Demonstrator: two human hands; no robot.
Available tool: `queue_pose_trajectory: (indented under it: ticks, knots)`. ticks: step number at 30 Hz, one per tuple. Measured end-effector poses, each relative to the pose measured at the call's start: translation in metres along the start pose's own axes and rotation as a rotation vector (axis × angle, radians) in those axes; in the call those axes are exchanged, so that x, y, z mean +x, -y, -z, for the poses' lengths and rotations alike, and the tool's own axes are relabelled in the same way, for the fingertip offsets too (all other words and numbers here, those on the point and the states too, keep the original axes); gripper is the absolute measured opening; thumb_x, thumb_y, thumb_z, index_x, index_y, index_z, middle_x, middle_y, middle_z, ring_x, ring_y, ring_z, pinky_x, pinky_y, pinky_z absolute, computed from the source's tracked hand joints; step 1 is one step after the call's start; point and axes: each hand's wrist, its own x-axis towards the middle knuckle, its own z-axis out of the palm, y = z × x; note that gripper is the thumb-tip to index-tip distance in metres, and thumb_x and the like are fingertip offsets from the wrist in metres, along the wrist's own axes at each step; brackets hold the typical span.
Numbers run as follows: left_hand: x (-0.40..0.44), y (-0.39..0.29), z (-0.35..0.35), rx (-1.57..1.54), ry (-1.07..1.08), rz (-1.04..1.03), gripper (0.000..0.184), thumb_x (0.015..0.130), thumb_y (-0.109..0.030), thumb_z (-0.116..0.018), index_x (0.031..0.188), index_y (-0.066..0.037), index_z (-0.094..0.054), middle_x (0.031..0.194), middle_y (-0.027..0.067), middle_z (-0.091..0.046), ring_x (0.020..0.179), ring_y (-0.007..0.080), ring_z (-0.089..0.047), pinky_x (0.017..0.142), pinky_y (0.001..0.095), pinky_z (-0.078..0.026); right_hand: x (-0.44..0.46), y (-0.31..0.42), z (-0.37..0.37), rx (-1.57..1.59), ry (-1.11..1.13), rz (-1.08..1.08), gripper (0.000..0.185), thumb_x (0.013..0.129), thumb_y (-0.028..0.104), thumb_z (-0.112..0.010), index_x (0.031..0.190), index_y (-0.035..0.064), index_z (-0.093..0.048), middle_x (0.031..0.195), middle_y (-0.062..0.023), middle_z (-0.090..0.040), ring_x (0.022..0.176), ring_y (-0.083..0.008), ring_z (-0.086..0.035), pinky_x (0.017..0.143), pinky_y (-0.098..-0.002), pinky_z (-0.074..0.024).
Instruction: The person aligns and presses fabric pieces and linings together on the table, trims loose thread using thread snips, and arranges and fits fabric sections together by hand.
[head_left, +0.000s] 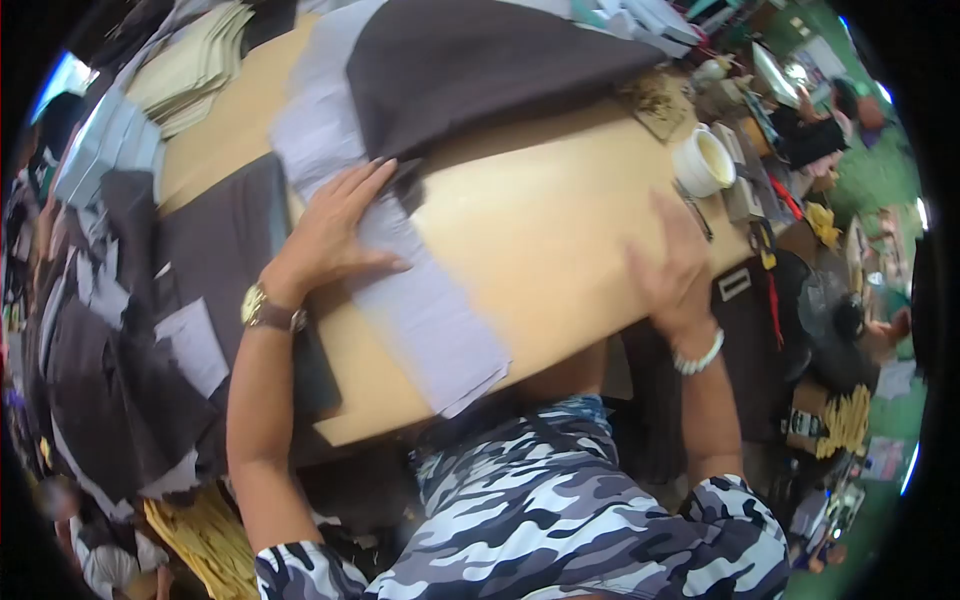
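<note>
My left hand [340, 225] lies with its fingers apart on a long strip of pale lavender material [425, 300] that runs down to the table's near edge. Its fingertips touch the lower edge of a large dark brown cloth [460, 70] at the back of the wooden table [540, 240]. Blurred by motion, my right hand [675, 265] is over the right part of the table, fingers apart, with nothing seen in it. Just beyond it stands a white tub [703, 162].
Folded dark cloth [215, 235] lies on the left, beside hanging dark pieces. Cream sheets [190, 75] are stacked at the back left. Yellow-handled scissors [765, 245] are at the right edge. Other people are partly visible at the far right and lower left.
</note>
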Motion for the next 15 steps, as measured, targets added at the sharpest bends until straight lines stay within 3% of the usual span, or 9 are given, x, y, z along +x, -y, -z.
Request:
queue_pose_trajectory:
  ticks: [2, 6, 11, 15]
  knots:
    - [0.001, 0.0, 0.0, -0.017, 0.011, 0.005, 0.104, 0.057, -0.045, -0.081, 0.141, -0.006, -0.034, 0.14, 0.0206, -0.039, 0.131, 0.0366, -0.032, 0.109, 0.043, -0.026, 0.02, -0.059, 0.016, -0.282, -0.027, -0.112, 0.051, 0.076, 0.026, -0.07, 0.12, 0.0046, -0.056, 0.121, -0.0203, -0.052, 0.109, -0.036, -0.051, 0.092, -0.0412, -0.0418]
    - [0.001, 0.001, -0.002, 0.013, 0.015, 0.026, 0.109, 0.052, -0.046, -0.082, 0.142, -0.008, -0.032, 0.143, 0.0184, -0.035, 0.136, 0.0359, -0.026, 0.11, 0.0453, -0.022, 0.031, -0.154, 0.023, -0.486, 0.071, -0.176, 0.057, 0.073, 0.05, -0.068, 0.111, 0.0081, -0.066, 0.127, -0.02, -0.049, 0.119, -0.0363, -0.043, 0.098, -0.0489, -0.0335]
    - [0.001, 0.001, -0.003, -0.004, 0.032, 0.048, 0.114, 0.048, -0.048, -0.083, 0.143, -0.009, -0.031, 0.146, 0.0159, -0.032, 0.138, 0.0352, -0.023, 0.111, 0.0488, -0.02, 0.045, -0.184, 0.011, -0.437, 0.305, -0.343, 0.071, 0.07, 0.07, -0.058, 0.108, 0.0109, -0.07, 0.138, -0.0184, -0.041, 0.129, -0.0356, -0.031, 0.103, -0.0564, -0.0234]
    - [0.003, 0.001, -0.003, 0.023, 0.06, 0.073, 0.118, 0.048, -0.053, -0.082, 0.143, -0.008, -0.03, 0.146, 0.0167, -0.032, 0.138, 0.0343, -0.023, 0.112, 0.0463, -0.019, 0.056, -0.181, 0.003, -0.432, 0.434, -0.448, 0.074, 0.069, 0.072, -0.058, 0.105, 0.0088, -0.07, 0.142, -0.0153, -0.038, 0.135, -0.0349, -0.023, 0.107, -0.0561, -0.0187]
